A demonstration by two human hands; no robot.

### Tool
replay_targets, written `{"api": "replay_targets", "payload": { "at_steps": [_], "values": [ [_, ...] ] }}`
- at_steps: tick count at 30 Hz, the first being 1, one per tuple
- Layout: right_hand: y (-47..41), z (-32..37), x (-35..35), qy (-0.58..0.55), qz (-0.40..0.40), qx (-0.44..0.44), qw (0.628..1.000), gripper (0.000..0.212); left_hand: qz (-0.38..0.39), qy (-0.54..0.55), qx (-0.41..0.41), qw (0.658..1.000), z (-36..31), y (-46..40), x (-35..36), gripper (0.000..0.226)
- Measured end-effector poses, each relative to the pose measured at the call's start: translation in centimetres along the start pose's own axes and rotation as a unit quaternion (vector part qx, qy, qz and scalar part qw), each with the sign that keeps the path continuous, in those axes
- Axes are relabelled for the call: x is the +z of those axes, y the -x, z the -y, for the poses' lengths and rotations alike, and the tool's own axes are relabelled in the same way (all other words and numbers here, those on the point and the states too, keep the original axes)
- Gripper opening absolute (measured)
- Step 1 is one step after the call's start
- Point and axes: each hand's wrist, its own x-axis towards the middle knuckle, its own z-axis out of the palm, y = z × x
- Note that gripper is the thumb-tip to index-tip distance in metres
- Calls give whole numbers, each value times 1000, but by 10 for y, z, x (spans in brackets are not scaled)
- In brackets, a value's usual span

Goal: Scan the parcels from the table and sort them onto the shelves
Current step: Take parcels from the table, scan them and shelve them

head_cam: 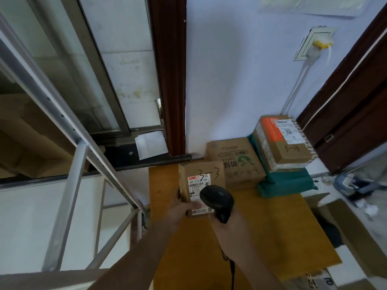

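Scanning is underway: the left hand [180,208] grips a small box [200,185] marked 3-3 above the surface [272,237], fingers curled round it, while the right hand [227,229] wraps the scanner [216,198] aimed at its label. Three more parcels [240,162] wait by the wall; by my reading, shelving is still ahead.

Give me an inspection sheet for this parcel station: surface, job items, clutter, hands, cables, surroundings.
Surface: orange-brown wooden table, set against the wall.
Job's things: small brown cardboard parcel marked 3-3, held; plain brown cardboard box with green logo behind it; taped cardboard box marked 3-4 on a teal plastic mailer bag.
Clutter: open cardboard carton right of the table.
Hands: left hand grips the 3-3 parcel; right hand grips the black handheld barcode scanner, aimed at its label.
Cables: scanner cord hangs down; white wall cable.
Surroundings: grey metal shelf frame at left; pale wall.
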Motion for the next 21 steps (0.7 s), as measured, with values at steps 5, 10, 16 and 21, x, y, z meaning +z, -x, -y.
{"api": "replay_targets", "payload": {
  "at_steps": [5, 10, 16, 21],
  "values": [
    [17, 6, 20, 7, -19, 26, 999, 19, 9, -1, -21, 1000, 8, 4, -21, 77],
    [36, 12, 30, 15, -9, 4, 1000, 13, 10, 7, -21, 1000, 14, 23, -36, 87],
    [57, 5, 32, 58, 36, -41, 997, 11, 6, 37, 15, 999, 31, 72, -44, 82],
    [86, -5, 26, 89, 99, -103, 986, 14, -37, 88, 70, 993, 64, 138, -41, 72]
  ]
}}
